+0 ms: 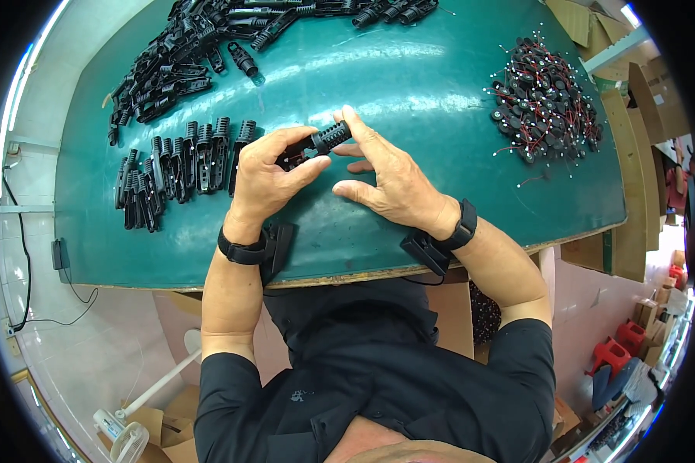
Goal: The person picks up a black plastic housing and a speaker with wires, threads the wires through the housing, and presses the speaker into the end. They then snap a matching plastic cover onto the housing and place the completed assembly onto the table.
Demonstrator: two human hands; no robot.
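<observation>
My left hand [274, 166] is closed around a black plastic housing [330, 137] with a ribbed, spring-like end that points to the upper right. A bit of red shows on the housing between the left thumb and fingers; the rest of that part is hidden by the hand. Close by on the right, my right hand [386, 170] has its thumb and fingers apart. Its fingertips are beside the ribbed end, and I cannot tell if they touch it. Left of my hands, several similar black housings [181, 166] lie side by side in rows on the green table [425, 85].
A large heap of black housings [170, 69] covers the table's far left. One housing [243, 60] lies apart from it. At the far right is a pile of round black discs [544, 100] with red wires. Cardboard [625, 177] stands along the right edge.
</observation>
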